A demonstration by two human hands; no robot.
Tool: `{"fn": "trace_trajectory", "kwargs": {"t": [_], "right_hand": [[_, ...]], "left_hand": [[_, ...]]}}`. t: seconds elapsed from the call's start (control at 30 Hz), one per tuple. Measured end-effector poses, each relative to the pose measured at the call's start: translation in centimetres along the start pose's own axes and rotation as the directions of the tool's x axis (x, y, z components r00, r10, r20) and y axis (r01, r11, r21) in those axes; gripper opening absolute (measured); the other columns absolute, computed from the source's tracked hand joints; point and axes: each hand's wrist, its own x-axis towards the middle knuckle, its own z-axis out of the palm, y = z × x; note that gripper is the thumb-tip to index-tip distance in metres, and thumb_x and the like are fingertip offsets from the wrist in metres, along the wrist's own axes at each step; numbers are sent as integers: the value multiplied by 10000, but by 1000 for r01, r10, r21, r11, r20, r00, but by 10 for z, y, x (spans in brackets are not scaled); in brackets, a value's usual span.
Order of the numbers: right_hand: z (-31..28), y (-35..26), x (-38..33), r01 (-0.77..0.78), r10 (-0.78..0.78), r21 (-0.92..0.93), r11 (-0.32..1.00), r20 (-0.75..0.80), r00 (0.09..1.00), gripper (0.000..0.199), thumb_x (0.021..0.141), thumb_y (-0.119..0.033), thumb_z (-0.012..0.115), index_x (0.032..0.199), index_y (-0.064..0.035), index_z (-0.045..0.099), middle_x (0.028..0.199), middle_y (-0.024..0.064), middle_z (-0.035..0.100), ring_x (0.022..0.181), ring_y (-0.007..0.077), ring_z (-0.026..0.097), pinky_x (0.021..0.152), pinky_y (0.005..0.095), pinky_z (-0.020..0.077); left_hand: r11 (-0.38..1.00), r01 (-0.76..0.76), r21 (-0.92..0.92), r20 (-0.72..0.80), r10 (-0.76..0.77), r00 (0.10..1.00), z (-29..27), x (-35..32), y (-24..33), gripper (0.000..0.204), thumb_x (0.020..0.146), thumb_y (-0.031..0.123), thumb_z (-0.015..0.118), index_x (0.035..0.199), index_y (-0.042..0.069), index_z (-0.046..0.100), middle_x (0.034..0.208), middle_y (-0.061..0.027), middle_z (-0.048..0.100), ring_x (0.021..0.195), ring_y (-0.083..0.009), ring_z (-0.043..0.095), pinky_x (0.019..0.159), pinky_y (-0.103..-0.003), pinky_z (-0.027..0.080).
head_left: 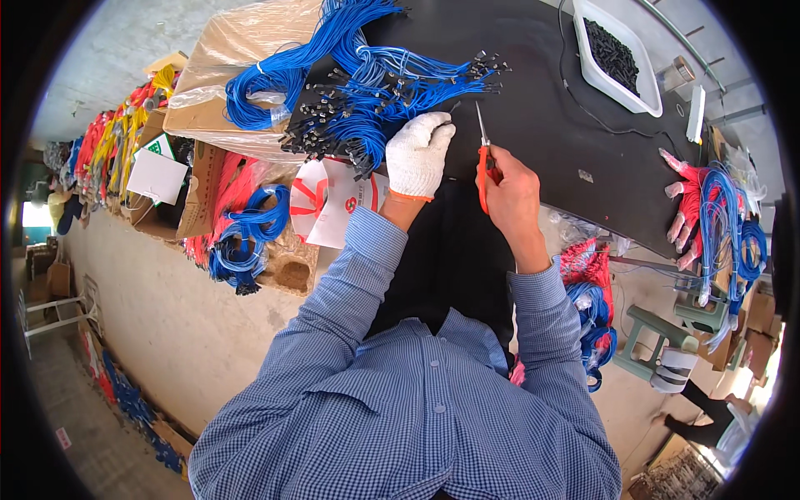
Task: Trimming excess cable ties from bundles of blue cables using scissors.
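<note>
My left hand (pixel 419 157), in a white knitted glove with an orange cuff edge, is closed in a pinch at the table's near edge. A small dark tip shows by its fingertips, but what they hold is too small to make out. My bare right hand (pixel 512 193) grips a pair of scissors (pixel 482 125) with orange-red handles, their blades pointing away from me over the table. Just beyond the glove lies a heap of blue cables (pixel 358 117) with black connector ends. A bundled coil of blue cable (pixel 250 98) sits at its left.
A white tray (pixel 656 107) of small black parts stands on the black table (pixel 533 75) at the far right. Wrapped cardboard boxes (pixel 225 42) and a white-and-red paper bag (pixel 337 208) are on the left. Red and blue cable bundles (pixel 723 208) hang at the right, near green stools (pixel 650 337).
</note>
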Motion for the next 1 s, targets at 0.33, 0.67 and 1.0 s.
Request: {"fn": "trace_trajectory", "kwargs": {"t": [0.33,0.67,1.0], "right_hand": [[-31,9,22,158,-138,-104,982,178,974,371,807,29,740,1169,-38,695,880,105,658,719,276,663,666,357,543],[-38,15,55,448,-375,-138,883,365,852,348,780,-23,733,1121,-85,695,875,102,644,799,318,672,695,428,556],[-47,13,64,523,-391,-181,833,475,788,384,763,4,716,1143,-51,704,948,125,692,793,350,685,701,430,570]], "left_hand": [[974,-96,206,-141,126,982,4,-10,2,122,877,44,750,996,72,748,943,-100,667,850,-288,690,753,-343,561],[862,104,-497,-122,-188,974,20,-13,-31,144,835,31,773,964,71,722,947,-96,649,847,-302,679,743,-345,557],[994,-105,-28,-129,101,987,9,-10,-22,156,810,32,778,957,72,745,924,-87,669,864,-294,682,761,-362,557]]}}
